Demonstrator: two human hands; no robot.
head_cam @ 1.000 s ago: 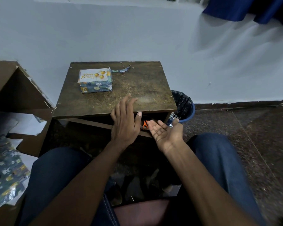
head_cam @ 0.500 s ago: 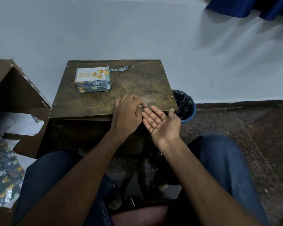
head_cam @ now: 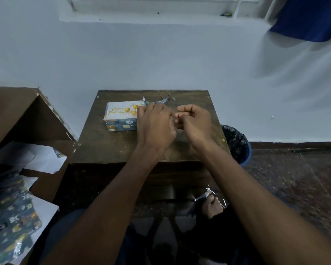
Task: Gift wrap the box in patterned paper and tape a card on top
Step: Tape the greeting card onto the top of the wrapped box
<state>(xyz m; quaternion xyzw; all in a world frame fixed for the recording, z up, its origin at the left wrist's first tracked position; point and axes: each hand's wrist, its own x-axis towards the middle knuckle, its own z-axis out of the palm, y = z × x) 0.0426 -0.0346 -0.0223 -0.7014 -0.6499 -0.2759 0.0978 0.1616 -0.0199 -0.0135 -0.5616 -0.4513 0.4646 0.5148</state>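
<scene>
Both hands have risen from the table (head_cam: 122,146) edge and met beside the wrapped box (head_cam: 120,125). Left hand (head_cam: 155,125) and right hand (head_cam: 194,121) curl fingertip to fingertip; what they pinch, I cannot tell. Card (head_cam: 120,111) already on top; probably only taping remains.

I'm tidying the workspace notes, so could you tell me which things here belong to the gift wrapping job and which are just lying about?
Part of the job:
- wrapped box
- birthday card on top of it
- left hand and right hand, fingertips meeting above the table

Lying about:
- paper offcut strip
- leftover patterned paper
- cardboard carton
- bin
</scene>
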